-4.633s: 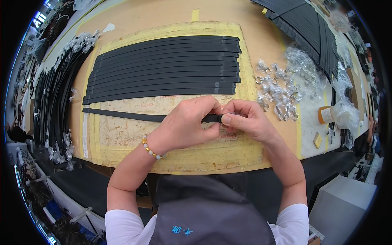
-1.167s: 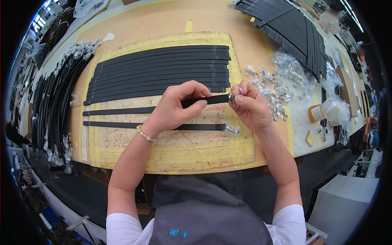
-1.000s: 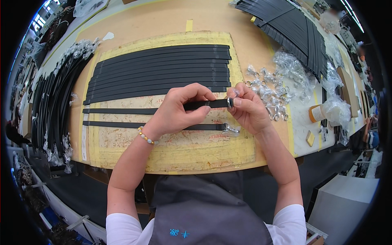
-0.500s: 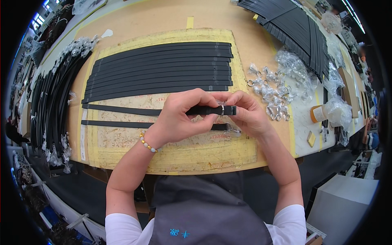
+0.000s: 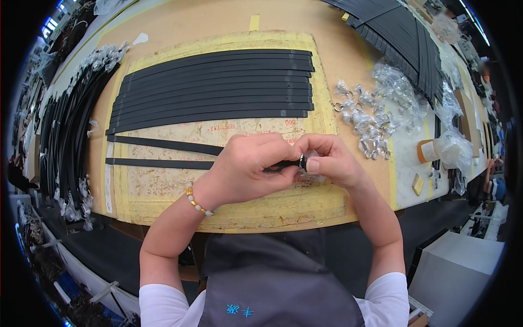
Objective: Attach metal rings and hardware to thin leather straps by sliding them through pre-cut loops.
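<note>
Both of your forearms angled inward from the lower edge, elbows bent, so that your hands met near the right side of the yellow-edged board (image 5: 272,213). Your left hand (image 5: 256,163) lay back uppermost, its thumb and fingers pinching the upper loose strap (image 5: 169,144) close to its right end. Your right hand (image 5: 333,161) faced it, thumb and forefinger gripping that same end at a shiny metal ring (image 5: 303,161).

Half a second earlier the strap's tip had stuck out flat past the ring; now your right fingers covered it, and both hands sat a little lower in view. The lower loose strap (image 5: 158,163), whose clip had shown beyond your wrist side, now ran out of sight behind your left hand.

The upper loose strap was black, narrow and smooth. It slanted gently down from the board's left edge, below the row of black straps (image 5: 212,90), and disappeared beneath your left hand; a short dark piece reappeared between your fingers. Whether its tip was folded, you could not tell. Clear-wrapped metal clasps (image 5: 366,120) lay on the surface (image 5: 190,22) to the right.
</note>
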A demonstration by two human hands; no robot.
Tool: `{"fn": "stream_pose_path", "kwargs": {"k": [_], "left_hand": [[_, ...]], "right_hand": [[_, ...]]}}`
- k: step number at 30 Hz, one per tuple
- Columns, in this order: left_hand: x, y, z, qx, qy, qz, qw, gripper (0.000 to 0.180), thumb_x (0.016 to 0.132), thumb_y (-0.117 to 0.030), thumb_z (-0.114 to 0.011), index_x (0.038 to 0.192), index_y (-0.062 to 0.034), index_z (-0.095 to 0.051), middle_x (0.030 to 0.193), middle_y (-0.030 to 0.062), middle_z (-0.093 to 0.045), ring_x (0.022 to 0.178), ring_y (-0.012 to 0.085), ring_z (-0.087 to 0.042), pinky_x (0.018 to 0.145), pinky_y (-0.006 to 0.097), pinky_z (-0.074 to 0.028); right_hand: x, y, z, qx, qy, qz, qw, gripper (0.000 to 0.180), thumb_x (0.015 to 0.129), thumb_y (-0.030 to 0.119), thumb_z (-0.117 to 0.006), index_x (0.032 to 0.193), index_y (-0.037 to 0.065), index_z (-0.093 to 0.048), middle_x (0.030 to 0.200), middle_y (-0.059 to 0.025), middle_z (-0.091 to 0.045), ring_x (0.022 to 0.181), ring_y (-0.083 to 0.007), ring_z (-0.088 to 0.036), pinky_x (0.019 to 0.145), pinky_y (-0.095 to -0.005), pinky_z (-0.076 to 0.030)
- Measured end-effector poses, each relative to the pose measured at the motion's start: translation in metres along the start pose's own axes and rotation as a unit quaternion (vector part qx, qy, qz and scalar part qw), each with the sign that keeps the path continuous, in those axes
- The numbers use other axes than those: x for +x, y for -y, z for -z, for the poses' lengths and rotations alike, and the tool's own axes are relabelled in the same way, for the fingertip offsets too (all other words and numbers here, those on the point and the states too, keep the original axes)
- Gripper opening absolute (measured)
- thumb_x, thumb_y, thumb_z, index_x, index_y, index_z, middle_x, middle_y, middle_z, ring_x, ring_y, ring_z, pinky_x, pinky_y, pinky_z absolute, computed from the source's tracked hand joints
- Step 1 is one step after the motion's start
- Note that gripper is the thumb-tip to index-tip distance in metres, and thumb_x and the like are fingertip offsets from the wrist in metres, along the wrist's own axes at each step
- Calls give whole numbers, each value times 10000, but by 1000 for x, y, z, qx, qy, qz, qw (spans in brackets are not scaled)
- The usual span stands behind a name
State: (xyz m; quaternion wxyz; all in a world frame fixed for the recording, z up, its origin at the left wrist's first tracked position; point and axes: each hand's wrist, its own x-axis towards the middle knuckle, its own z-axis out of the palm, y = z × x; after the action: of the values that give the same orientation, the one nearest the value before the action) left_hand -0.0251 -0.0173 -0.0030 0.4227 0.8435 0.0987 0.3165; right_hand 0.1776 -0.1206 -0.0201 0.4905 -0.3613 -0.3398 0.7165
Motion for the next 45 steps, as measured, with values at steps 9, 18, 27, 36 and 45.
{"fn": "stream_pose_path", "kwargs": {"k": [9,18,27,36,45], "left_hand": [[3,0,-8,27,0,58,998,260,723,-48,-799,928,-36,-640,800,81,-668,694,187,-675,638,299,-568],[2,7,-3,11,52,78,996,245,725,-32,-759,916,-1,-609,798,86,-667,721,165,-686,653,278,-567],[2,6,-5,25,41,67,997,229,730,-17,-754,910,-6,-613,789,88,-662,707,169,-686,624,277,-562],[0,5,-5,41,34,50,997,209,724,-13,-735,897,-18,-619,786,112,-663,700,233,-690,638,317,-575],[0,9,-5,56,44,35,997,209,725,-21,-734,901,-20,-622,788,116,-663,707,256,-684,649,334,-570]], "right_hand": [[-2,-4,-7,-126,-99,2,987,165,931,148,-730,996,4,-682,840,66,-622,739,12,-513,625,-186,-399],[-2,0,-8,-123,-82,-14,989,208,938,208,-759,986,20,-684,821,49,-646,720,-3,-546,626,-189,-418],[-1,-5,-4,-135,-85,-15,987,205,941,235,-760,952,44,-685,794,85,-607,692,17,-467,588,-180,-343],[-1,-6,-6,-157,-97,-23,983,218,933,251,-770,935,51,-683,786,99,-587,692,21,-442,582,-181,-329],[-1,-10,-6,-188,-100,-1,977,224,948,242,-750,965,28,-686,793,84,-597,715,6,-459,601,-193,-368]]}}
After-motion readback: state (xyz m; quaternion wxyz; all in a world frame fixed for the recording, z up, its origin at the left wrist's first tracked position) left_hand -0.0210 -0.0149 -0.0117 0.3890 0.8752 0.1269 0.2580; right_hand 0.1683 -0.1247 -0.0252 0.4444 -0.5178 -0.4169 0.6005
